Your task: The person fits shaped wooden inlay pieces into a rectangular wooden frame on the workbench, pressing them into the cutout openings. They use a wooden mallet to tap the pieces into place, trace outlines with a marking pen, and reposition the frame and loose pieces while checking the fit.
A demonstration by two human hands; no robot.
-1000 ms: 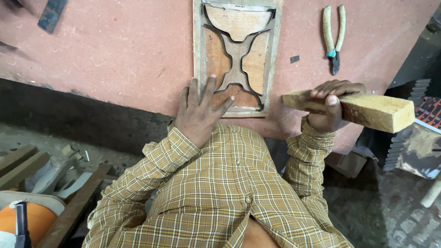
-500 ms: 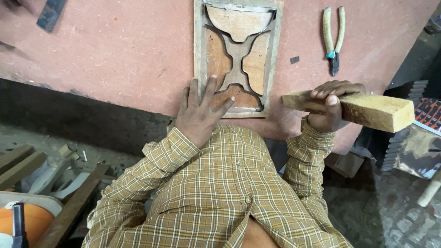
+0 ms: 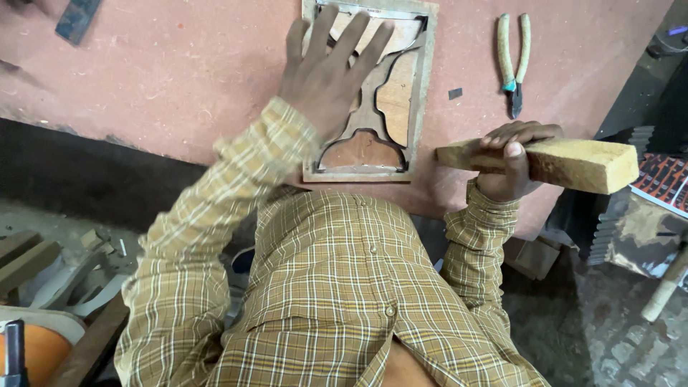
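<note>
The left hand (image 3: 330, 68) lies flat, fingers spread, on the frame (image 3: 419, 107) at 12 o'clock on the desk (image 3: 179, 72); the right hand (image 3: 510, 161) grips a wood block (image 3: 573, 161) at 3 o'clock. Judging by this, tapping comes next, needing a steady frame. Pliers (image 3: 513, 64) lie at 1 o'clock on the dusty pink desk; wood scraps (image 3: 43, 265) litter the floor.

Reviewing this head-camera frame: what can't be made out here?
- Wooden frame, head view: top edge cut off; upper left hidden by the motion-blurred left hand.
- Wooden block: middle hidden by right hand.
- Dark flat piece: cut off at top, blurred.
- Small dark chip near pliers: too small.
</note>
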